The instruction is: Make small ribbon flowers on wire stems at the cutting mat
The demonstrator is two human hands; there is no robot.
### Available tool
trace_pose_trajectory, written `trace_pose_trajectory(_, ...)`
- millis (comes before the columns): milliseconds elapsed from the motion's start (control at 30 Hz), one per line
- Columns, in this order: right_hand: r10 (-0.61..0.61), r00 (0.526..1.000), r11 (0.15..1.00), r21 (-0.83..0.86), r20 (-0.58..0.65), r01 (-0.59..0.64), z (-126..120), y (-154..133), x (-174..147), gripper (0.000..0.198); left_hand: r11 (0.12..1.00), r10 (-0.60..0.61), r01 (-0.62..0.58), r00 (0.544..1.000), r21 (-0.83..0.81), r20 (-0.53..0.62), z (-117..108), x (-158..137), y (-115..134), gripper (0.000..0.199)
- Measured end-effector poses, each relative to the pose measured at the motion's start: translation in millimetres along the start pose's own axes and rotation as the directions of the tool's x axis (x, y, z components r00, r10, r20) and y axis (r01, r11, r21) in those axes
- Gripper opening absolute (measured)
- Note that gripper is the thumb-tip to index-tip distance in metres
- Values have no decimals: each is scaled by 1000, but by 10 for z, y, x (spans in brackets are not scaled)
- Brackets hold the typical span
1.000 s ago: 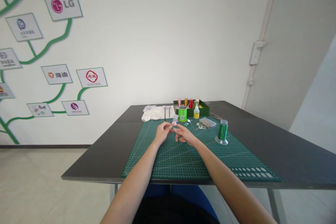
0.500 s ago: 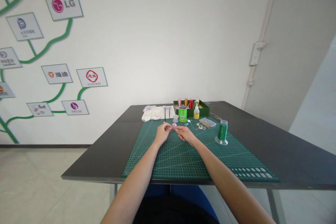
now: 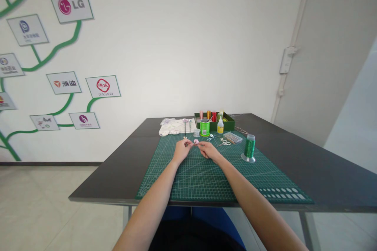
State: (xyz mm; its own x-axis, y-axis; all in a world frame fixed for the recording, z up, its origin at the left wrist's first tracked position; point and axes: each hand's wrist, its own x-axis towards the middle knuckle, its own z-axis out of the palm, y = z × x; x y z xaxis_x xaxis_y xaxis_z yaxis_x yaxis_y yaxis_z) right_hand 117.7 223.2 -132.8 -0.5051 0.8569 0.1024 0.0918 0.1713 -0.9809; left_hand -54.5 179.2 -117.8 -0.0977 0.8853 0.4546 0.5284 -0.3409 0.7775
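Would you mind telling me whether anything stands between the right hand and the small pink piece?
Nothing visible does: the right hand has its fingertips at the small pink piece, opposite the left hand. The bright green can stands beyond, out of the way.

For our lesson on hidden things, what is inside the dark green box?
Pink, orange and red spools stand in the box; its front, the bright green can and bottle cover what lies lower.

Small, rounded, pink-and-white piece, material indistinct, held at the fingertips of my left hand, adjoining those of my right hand.
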Motion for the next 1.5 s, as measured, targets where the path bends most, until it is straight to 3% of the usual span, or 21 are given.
trace_pose_trajectory(167,41,997,999,-38,61,-39,15,-11,-33,36,1000,-12,11,1000,-27,-19,-1,10,-22,7)
trace_pose_trajectory(400,20,993,995,-101,117,-8,36,-21,-48,34,992,35,-29,998,120,-47,-10,-8,-42,10)
trace_pose_trajectory(700,-76,975,963,-237,207,125,46,-92,-118,34,895,90,-105,994,434,54,-46,-64,-13,10)
trace_pose_trajectory(1033,-181,962,954,-199,205,222,10,-112,-117,26,839,125,-231,963,493,239,-70,-105,26,17)
trace_pose_trajectory(1167,-208,964,965,-125,166,230,-39,-151,-118,23,840,147,-286,938,462,314,-48,-94,13,14)
trace_pose_trajectory(1300,-228,967,968,-77,109,237,-83,-158,-100,22,901,180,-310,904,304,388,-22,-61,-31,10)
trace_pose_trajectory(1500,-262,964,964,-25,37,263,-151,-126,-67,34,967,184,-239,891,85,416,13,-46,-45,7)
